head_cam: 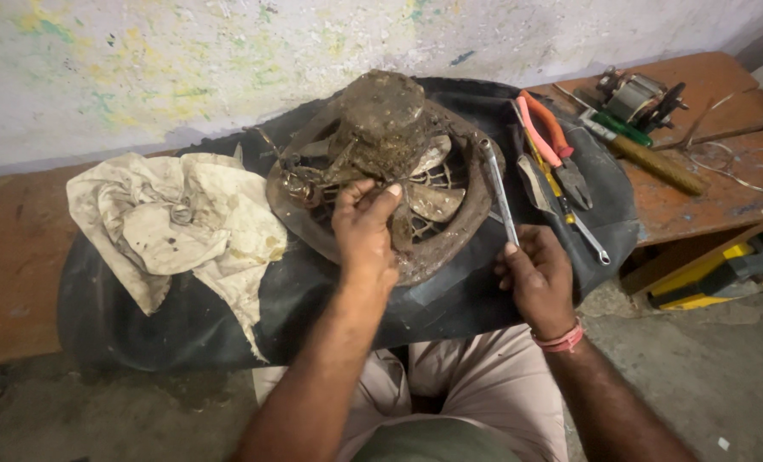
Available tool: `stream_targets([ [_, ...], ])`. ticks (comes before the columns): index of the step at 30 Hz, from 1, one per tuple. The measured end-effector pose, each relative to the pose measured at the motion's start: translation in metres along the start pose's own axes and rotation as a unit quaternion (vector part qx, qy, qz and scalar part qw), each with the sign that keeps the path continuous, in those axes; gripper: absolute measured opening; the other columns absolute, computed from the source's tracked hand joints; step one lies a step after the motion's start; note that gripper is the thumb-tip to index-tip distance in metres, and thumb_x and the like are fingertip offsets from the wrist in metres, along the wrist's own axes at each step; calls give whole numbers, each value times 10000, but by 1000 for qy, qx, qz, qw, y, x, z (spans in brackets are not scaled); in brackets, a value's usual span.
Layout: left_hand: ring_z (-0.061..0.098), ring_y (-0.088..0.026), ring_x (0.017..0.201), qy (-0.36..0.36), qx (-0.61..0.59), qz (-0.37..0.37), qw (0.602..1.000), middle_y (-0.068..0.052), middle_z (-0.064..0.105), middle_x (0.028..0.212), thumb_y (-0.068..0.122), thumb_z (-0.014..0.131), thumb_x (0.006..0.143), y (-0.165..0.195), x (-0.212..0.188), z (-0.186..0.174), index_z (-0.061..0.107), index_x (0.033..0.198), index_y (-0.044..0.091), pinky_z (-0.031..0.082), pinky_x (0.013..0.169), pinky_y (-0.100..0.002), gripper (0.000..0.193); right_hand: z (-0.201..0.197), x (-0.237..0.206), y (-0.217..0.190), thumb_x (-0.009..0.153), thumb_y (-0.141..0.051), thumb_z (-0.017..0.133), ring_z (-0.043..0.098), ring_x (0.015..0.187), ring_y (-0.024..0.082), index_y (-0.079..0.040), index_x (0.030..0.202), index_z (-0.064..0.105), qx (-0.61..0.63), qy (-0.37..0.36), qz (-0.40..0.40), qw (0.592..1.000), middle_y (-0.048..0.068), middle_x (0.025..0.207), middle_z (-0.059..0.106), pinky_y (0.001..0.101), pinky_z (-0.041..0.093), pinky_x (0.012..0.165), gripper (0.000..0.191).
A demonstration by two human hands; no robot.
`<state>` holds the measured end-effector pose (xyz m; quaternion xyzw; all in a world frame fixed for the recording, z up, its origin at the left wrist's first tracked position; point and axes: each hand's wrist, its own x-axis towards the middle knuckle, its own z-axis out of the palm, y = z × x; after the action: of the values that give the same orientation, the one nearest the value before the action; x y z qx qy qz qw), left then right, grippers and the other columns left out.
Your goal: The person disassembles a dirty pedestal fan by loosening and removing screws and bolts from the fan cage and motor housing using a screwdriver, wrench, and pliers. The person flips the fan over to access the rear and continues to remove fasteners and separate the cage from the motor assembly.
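A yellow case (715, 274) sits at four o'clock, below the wooden desk (22, 248), which stands against a paint-flecked wall (142, 68). On a black sheet (159, 316) lies a grimy exhaust fan (386, 162). The left hand (364, 231) pinches a blade at centre; the right hand (537, 278), at three o'clock, closes its grip around a spanner (499, 190) reaching the fan's rim.

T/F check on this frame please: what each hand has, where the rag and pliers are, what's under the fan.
1. The right hand holds a metal spanner. True.
2. The left hand rests on the white rag. False: it grips a blade of the dirty fan; the rag lies apart, left of the fan.
3. The orange-handled pliers lie right of the fan. True.
4. The fan sits on the bare floor. False: it sits on a black rubber sheet over the wooden bench.
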<state>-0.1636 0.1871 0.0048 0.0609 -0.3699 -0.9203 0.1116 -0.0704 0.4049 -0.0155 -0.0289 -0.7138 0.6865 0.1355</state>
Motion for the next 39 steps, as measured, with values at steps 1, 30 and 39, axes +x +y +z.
stream_targets([
  [1, 667, -200, 919, 14, 9, -28, 999, -103, 669, 993, -94, 749, 816, 4, -2, 1, 548, 1184, -3, 567, 864, -324, 429, 0, 0, 0, 1009, -76, 571, 619, 695, 114, 19, 1181, 540, 2, -2, -2, 1000, 79, 879, 647, 242, 506, 554, 199],
  [30, 657, -230, 955, -8, -54, 7, 998, -154, 650, 1053, -153, 702, 786, 3, 3, 4, 505, 1226, -3, 561, 890, -356, 505, 0, -25, 3, 990, -87, 598, 578, 661, 125, 26, 1113, 597, 80, -124, 11, 989, 69, 804, 628, 259, 483, 592, 167],
  [39, 671, -228, 910, -14, -74, -26, 997, -145, 674, 984, -126, 707, 787, 12, -5, 8, 491, 1234, 25, 569, 849, -356, 519, 2, -28, -10, 979, -107, 600, 586, 617, 126, 17, 1091, 601, 99, -86, 31, 991, 60, 770, 630, 259, 471, 536, 167],
])
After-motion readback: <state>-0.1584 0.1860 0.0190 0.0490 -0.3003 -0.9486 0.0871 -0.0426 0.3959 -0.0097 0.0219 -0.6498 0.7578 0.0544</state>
